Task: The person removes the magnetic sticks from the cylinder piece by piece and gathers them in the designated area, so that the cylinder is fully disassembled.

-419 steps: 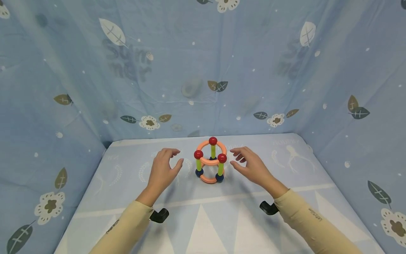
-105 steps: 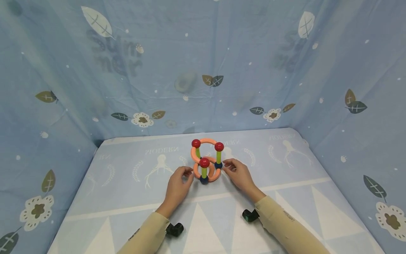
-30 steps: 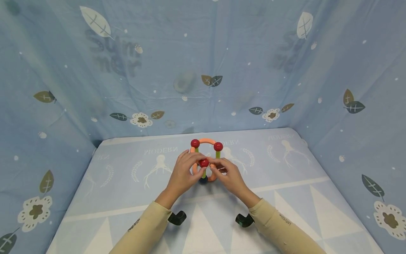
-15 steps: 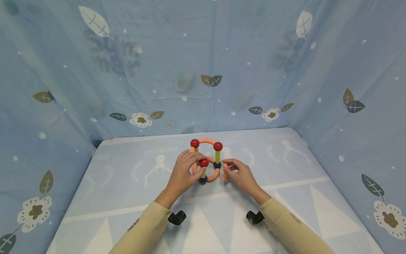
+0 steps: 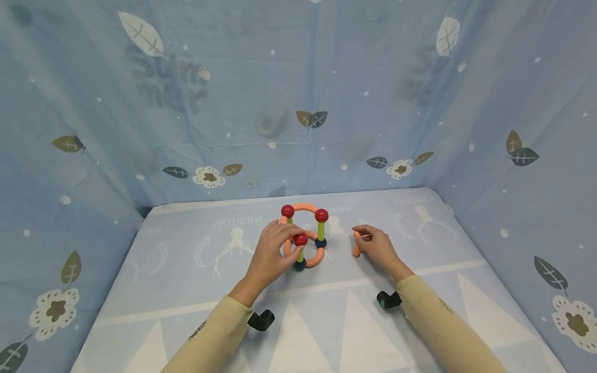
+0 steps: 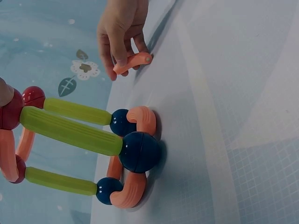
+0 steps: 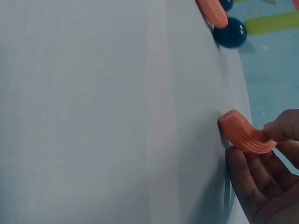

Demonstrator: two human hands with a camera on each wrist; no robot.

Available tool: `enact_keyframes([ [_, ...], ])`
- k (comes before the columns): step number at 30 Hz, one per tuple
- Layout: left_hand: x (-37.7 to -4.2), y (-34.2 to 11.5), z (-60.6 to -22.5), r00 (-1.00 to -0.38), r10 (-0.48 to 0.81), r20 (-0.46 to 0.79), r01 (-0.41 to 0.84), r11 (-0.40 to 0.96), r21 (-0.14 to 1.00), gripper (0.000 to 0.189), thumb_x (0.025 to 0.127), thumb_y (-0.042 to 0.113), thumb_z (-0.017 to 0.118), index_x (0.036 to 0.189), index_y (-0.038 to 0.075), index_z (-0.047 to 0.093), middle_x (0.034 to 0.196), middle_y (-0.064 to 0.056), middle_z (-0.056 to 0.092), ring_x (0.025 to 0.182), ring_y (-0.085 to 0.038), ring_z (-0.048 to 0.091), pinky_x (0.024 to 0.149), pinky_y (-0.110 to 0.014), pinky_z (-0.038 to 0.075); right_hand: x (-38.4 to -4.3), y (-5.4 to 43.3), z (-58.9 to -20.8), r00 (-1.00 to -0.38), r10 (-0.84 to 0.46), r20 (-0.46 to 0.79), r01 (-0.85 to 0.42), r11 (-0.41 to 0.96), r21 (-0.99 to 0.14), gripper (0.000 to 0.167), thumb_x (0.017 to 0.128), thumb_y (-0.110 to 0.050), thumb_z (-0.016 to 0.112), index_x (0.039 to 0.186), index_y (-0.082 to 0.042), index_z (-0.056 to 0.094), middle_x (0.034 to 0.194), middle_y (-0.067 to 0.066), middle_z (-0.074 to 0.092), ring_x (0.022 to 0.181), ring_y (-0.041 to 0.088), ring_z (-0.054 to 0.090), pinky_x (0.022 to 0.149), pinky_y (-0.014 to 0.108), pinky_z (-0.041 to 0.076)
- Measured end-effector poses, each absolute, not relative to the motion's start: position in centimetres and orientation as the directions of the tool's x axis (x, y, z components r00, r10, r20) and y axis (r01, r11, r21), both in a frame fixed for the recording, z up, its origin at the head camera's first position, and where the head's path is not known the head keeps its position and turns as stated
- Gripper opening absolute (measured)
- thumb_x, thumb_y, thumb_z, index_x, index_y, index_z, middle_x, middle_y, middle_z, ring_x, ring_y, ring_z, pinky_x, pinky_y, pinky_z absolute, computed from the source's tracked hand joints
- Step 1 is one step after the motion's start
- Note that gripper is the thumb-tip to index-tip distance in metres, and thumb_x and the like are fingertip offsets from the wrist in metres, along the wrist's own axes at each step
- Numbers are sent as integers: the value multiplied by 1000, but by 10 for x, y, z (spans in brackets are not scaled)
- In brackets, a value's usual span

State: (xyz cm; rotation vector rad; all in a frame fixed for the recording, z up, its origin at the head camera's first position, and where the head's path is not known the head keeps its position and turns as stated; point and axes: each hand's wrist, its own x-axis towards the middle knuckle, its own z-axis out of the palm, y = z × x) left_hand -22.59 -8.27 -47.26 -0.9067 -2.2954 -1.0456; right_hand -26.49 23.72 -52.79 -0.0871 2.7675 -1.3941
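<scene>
Pinching orange arc (image 7: 244,134) in right hand (image 5: 379,248), likely light, stiff, best held mid-curve; gripping red ball (image 5: 300,239) with left hand (image 5: 271,255).

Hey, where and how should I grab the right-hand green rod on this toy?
Probably pinch the green rod mid-length, coming from the right: it stands upright between a red ball and a blue ball, with that side open, while the left hand holds the front ball.

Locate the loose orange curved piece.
In the head view, the orange curved piece is pinched in the right hand, to the right of the ball-and-rod structure.
</scene>
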Motion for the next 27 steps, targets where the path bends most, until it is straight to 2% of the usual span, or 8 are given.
enact_keyframes([
  [3,-226,-82,-472,-676,376,633,725,491,483,33,89,13,78,121,18,70,115,6,70,111,-14,62,117,-56,29,-270,245,-527,-998,-59,-31,-12,613,-790,36,103,-22,62,136,-7,63,120,14,69,98,25,69,79,35,54],
  [7,-225,-83,-473,-682,372,629,720,494,488,33,89,13,78,121,19,70,115,6,69,112,-14,62,119,-53,27,-275,250,-525,-999,-40,-21,-10,646,-764,35,102,-22,64,133,-6,64,120,15,70,105,29,67,86,42,54],
  [9,-225,-83,-473,-686,370,626,716,496,491,33,89,13,78,120,19,70,115,6,70,112,-14,62,119,-52,27,-278,253,-525,-999,-41,-14,-17,664,-747,34,101,-21,64,132,-6,65,115,13,72,102,28,68,89,44,52],
  [12,-225,-83,-473,-689,368,625,713,500,491,33,89,13,78,120,19,70,115,6,70,112,-14,62,119,-52,27,-280,255,-524,-999,-49,-22,-17,679,-734,33,102,-21,63,132,-6,65,94,10,74,86,24,70,86,42,51],
  [16,-225,-83,-473,-684,370,628,717,497,488,32,89,14,78,121,18,70,115,6,70,112,-14,62,119,-52,27,-282,259,-523,-997,-56,-53,0,683,-730,32,103,-20,61,130,-4,65,71,7,67,62,21,64,73,36,49],
  [21,-225,-82,-474,-680,373,631,722,494,486,33,89,14,78,121,18,70,116,5,70,112,-14,62,119,-53,27,-284,262,-527,-996,-66,-67,1,701,-713,29,101,-20,65,124,-3,69,68,4,65,56,17,60,63,31,46],
  [27,-226,-83,-475,-682,372,630,721,488,492,33,89,15,78,121,18,70,116,6,69,113,-14,62,119,-53,27,-282,264,-528,-997,-49,-64,11,704,-710,29,100,-25,68,121,-7,72,73,4,66,56,19,58,63,34,46],
])
